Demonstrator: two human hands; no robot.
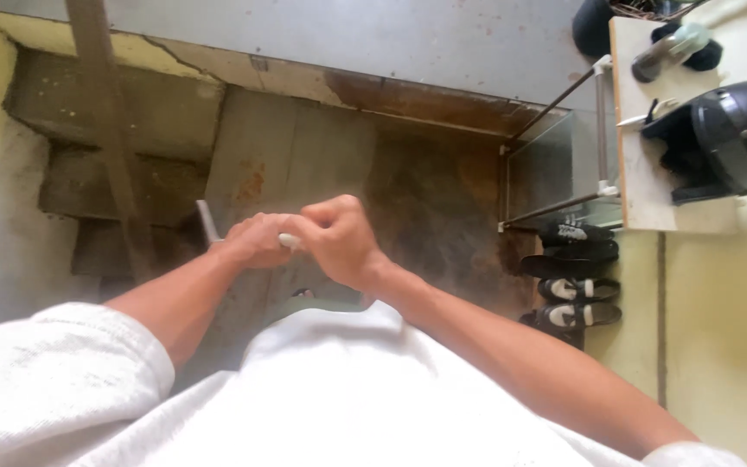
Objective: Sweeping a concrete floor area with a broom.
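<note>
white ribbed short sleeves | bare forearms | greenish waistband, perhaps

Your left hand (257, 239) and right hand (339, 238) hide most of the white stick (207, 221) you grip; what it is can't be told. The helmet (728, 138) is cut off at the right edge.

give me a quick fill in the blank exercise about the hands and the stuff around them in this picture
1. The left hand and right hand meet around a small ____ object.
2. The helmet on the shelf is ____ in colour.
3. Pairs of ____ lie on the floor below the shelf.

Missing words: white; black; shoes
</note>
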